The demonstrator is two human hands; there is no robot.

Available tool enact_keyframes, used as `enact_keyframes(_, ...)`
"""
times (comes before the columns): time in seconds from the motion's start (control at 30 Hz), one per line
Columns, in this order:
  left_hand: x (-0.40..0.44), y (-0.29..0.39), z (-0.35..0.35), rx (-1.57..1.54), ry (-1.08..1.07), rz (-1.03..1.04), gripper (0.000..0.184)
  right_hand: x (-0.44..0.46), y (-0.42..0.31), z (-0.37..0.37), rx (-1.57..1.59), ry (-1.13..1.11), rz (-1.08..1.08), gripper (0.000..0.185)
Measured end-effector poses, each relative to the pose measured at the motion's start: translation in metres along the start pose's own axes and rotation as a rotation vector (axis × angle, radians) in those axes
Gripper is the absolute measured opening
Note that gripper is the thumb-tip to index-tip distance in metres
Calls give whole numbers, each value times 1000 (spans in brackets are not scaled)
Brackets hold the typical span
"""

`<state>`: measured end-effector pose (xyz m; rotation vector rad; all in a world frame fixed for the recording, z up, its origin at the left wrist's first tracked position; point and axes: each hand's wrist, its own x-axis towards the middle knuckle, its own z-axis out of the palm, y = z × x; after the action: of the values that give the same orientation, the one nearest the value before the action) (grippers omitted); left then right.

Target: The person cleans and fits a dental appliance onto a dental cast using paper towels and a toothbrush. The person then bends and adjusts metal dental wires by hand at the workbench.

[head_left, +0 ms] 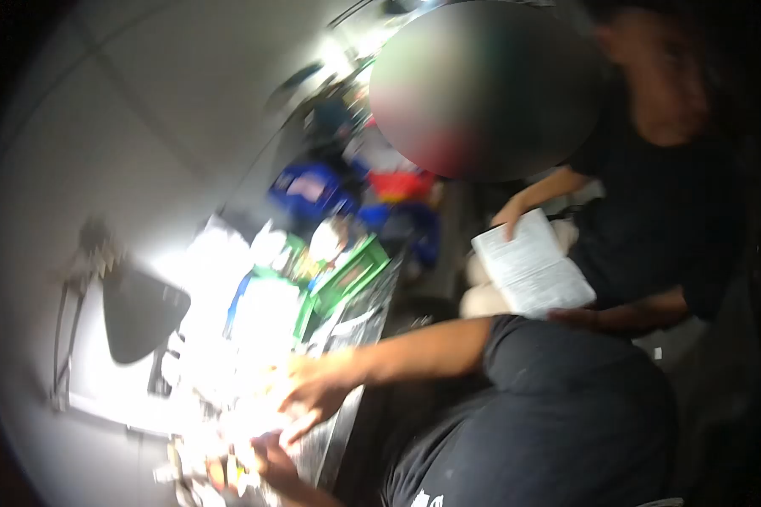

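Note:
Under strong glare at the work surface, my right hand (pixel 313 390) reaches in with its fingers bent down and drawn together. Just below it is my left hand (pixel 275 463), its fingers closed. Between the two hands a small dark object (pixel 266 439) shows faintly; blur and glare hide its kind. The fingertips of my right hand wash out in the light, so what they grip cannot be made out. Small bright and orange items (pixel 224 469) lie close beside my left hand.
A desk lamp (pixel 144 313) stands at the left. Beyond my hands is a green tray (pixel 347 287), with blue bags (pixel 313 188) and a red item (pixel 402 184) farther back. A seated person (pixel 659 220) holds open paper sheets (pixel 533 262) at the right.

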<state>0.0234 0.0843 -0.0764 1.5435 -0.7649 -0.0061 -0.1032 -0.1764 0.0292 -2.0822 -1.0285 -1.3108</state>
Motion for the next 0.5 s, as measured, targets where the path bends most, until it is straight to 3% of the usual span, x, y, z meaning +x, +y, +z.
enact_keyframes(0.03, 1, 12, 9, -414, -9, -79, 39, -5, 11, 7, 9, -1, -28, 62)
enact_keyframes(0.07, 3, -15, -8, -19, -173, 129, 44, -2, 3, -1, 19, -189, 136, 66)
enact_keyframes(0.1, 8, 45, 33, -511, -117, -22, 49, 2, -2, -8, -134, -230, 143, 71)
enact_keyframes(0.17, 9, 66, 52, -612, -61, -62, 50, -4, 4, 0, -197, -227, 102, 72)
enact_keyframes(0.23, 9, 72, 56, -492, -5, -60, 55, -3, 3, -2, -204, -288, 155, 71)
enact_keyframes(0.33, 16, 87, 57, -417, -123, -36, 51, -12, 14, 14, -118, -236, 175, 69)
enact_keyframes(0.43, 15, 89, 65, -358, 7, 53, 44, -17, 11, 15, 36, -211, 227, 61)
enact_keyframes(0.47, 16, 88, 64, -347, 14, 45, 44, -18, 10, 18, 229, -181, 317, 59)
enact_keyframes(0.5, 16, 86, 62, -268, 25, 58, 59, -20, 8, 20, 423, -150, 409, 56)
